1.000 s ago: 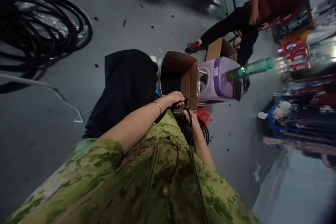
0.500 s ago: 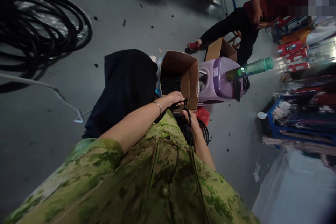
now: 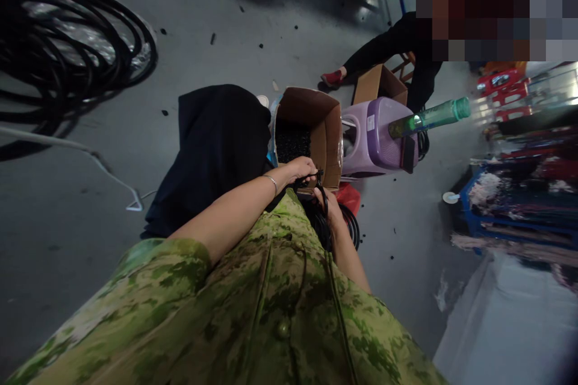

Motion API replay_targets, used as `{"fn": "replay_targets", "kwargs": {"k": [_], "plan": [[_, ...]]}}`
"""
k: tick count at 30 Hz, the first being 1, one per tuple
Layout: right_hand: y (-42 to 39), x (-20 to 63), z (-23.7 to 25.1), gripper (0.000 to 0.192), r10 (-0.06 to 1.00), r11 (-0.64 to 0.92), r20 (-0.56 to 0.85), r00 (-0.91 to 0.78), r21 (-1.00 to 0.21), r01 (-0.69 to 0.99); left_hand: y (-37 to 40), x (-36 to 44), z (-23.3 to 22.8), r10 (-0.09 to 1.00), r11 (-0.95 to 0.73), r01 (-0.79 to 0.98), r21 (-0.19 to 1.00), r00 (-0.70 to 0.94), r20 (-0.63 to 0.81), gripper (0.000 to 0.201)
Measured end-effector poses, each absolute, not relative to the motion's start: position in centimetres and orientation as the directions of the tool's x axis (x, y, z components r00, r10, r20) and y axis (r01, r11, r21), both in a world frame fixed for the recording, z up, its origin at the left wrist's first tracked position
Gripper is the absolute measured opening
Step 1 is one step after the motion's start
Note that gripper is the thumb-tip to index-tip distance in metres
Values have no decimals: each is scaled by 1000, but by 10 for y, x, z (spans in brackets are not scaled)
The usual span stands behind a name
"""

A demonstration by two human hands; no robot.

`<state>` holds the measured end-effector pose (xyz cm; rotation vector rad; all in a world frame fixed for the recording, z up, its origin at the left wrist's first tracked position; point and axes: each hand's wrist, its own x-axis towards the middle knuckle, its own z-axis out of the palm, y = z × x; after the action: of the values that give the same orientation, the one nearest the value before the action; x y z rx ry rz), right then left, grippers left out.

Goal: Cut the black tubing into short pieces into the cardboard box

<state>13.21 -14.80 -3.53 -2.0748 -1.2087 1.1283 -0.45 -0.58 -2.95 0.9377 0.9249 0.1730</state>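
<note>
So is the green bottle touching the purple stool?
Touching. The head view shows the green bottle lying across the top of the purple stool, its dark end resting right on the stool's edge with no gap.

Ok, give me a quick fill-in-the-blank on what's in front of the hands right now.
1. Both hands, left hand and right hand, grip a thin ____ cable.
2. Just beyond the hands stands an open ____ box with small black pieces inside.
3. A green bottle lies on the ____ container.
4. A big hose coil lies on the ____.

Missing words: black; cardboard; purple; floor
</note>
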Motion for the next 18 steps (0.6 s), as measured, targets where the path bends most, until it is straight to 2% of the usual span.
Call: {"fn": "replay_targets", "kwargs": {"k": [8, 13, 18], "plan": [[-144, 127, -30, 53, 882, -471, -408, 237, -746, 470, -5, -6, -26, 517, 596, 266, 757, 595, -616, 22], [-151, 126, -30, 54, 867, -497, -416, 273, -697, 517, -5, -7, -27, 519, 594, 281, 754, 583, -626, 24], [-161, 122, -39, 54, 842, -539, -423, 334, -684, 491, -5, -7, -27, 513, 625, 280, 729, 557, -653, 22]]}}
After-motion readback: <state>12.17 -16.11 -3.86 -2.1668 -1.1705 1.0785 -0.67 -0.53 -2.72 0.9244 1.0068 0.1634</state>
